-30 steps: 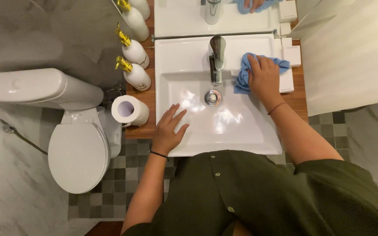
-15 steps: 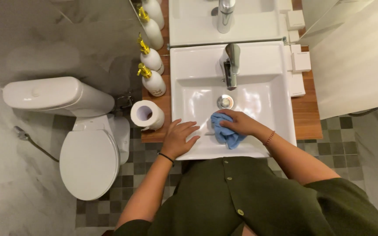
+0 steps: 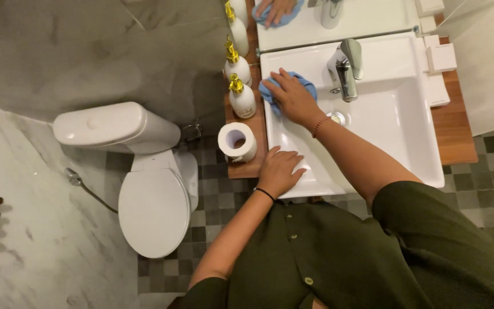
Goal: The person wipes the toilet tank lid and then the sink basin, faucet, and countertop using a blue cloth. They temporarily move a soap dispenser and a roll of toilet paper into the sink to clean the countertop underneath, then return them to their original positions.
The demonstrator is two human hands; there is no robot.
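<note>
A blue cleaning cloth (image 3: 290, 87) is pressed flat under the right hand (image 3: 291, 97) on the back left corner of the white rectangular washbasin (image 3: 395, 114), where the flat rim meets the wooden counter (image 3: 455, 129). The right hand is laid palm down over the cloth with the fingers spread and slightly curled, so that the cloth is held against the rim rather than pinched; folds of blue are seen beyond the fingertips and to either side of the hand. A beaded bracelet (image 3: 318, 126) is worn on the right wrist, and the forearm is stretched across the bowl from the front right. The left hand (image 3: 279, 170) is rested open and flat on the front left corner of the washbasin, nothing being held in it, with a thin black band (image 3: 264, 194) at its wrist. A chrome tap (image 3: 347, 68) is mounted at the back edge of the basin, and the drain (image 3: 337, 118) is seen in the bowl just beside the right forearm. Just beside the cloth, on the left strip of the counter, white pump bottles with gold tops (image 3: 241, 97) are lined up, and a toilet roll (image 3: 236, 141) is stood near the counter's front left corner. Small white boxes (image 3: 441, 57) are set at the back right. A white toilet (image 3: 150, 189) stands to the left, on the tiled floor.
</note>
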